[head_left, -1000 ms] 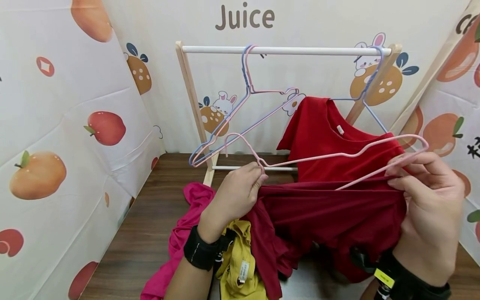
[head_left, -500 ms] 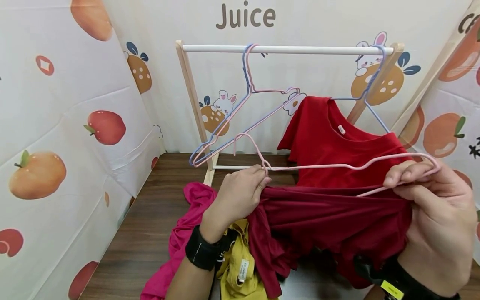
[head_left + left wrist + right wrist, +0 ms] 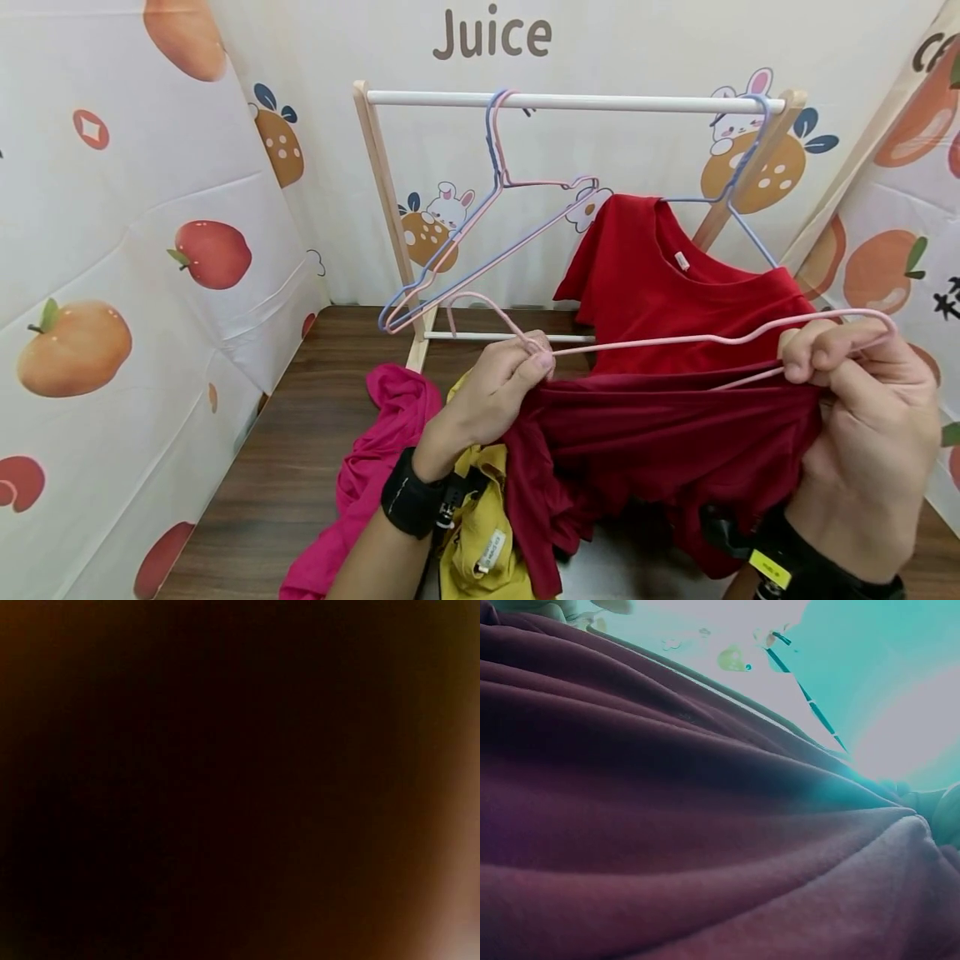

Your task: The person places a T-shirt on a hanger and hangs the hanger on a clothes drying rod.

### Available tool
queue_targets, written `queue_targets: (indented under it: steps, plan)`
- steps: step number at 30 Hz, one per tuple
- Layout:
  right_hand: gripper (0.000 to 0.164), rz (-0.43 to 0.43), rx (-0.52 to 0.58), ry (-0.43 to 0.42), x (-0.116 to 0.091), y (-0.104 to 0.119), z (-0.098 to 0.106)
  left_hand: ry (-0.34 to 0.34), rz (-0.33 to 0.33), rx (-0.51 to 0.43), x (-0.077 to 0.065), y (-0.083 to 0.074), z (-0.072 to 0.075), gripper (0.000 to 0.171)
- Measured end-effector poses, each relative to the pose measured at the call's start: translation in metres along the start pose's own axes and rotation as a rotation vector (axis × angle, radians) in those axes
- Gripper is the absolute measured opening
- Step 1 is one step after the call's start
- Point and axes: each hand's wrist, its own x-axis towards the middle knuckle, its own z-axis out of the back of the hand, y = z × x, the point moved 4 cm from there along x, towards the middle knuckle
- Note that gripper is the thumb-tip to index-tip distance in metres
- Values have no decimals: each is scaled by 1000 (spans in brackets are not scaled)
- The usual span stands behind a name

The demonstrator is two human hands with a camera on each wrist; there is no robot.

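In the head view a pink clothes hanger [image 3: 652, 341] is held level in front of the rack. My left hand [image 3: 498, 387] grips it at the neck, just below its hook, which points left. My right hand [image 3: 873, 392] curls round the hanger's right end and pinches the edge of a dark red shirt [image 3: 667, 433]. The shirt's upper edge is stretched between both hands, and the hanger's lower bar runs into its opening. In the right wrist view the shirt's cloth [image 3: 667, 810] fills most of the frame, drawn into folds toward the fingers. The left wrist view is nearly black.
Behind stands a rack with a white rail [image 3: 600, 102]. A red T-shirt [image 3: 697, 283] hangs at its right on a blue hanger [image 3: 738, 179]; bare pink and blue hangers [image 3: 450, 242] hang mid-rail. A magenta garment [image 3: 375, 467] and a yellow garment [image 3: 483, 525] lie on the wooden table [image 3: 262, 467].
My right hand has moved slightly right and down, its fingers now curled further over the hanger's end. My left hand has shifted a little right, and the hook has tipped lower.
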Motion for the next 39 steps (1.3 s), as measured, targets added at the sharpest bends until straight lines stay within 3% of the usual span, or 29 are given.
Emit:
queue_targets:
  steps: [2, 4, 9, 15, 21, 27, 30, 34, 36, 39]
  plan:
    - [33, -12, -27, -2, 0, -1, 0, -55, 14, -84, 1, 0, -2, 56]
    - [32, -25, -77, 23, 0, -1, -1, -117, 54, -97, 1, 1, -3, 59]
    - [31, -35, -199, 103, -1, -1, 0, -185, 129, -14, -2, 1, 0, 54]
    - [30, -25, -226, 60, -1, 3, 7, -157, 119, 106, -2, -2, 3, 55]
    - [29, -6, -202, -32, 0, 9, 17, -112, 156, 201, -6, -9, 3, 53]
    - [29, -41, -185, -198, -1, 20, 37, -77, 160, 248, -8, -19, -1, 53]
    - [30, -12, -231, -244, 0, 25, 47, -55, 150, 262, -9, -24, -4, 53]
    - [31, 50, -276, -240, 3, 31, 56, -22, 147, 292, -9, -29, -7, 52]
    - [32, 29, -234, -282, 2, 32, 61, -10, 151, 323, -10, -30, -8, 52]
    - [30, -1, -259, -363, 1, 35, 65, 10, 158, 381, -10, -31, -11, 53]
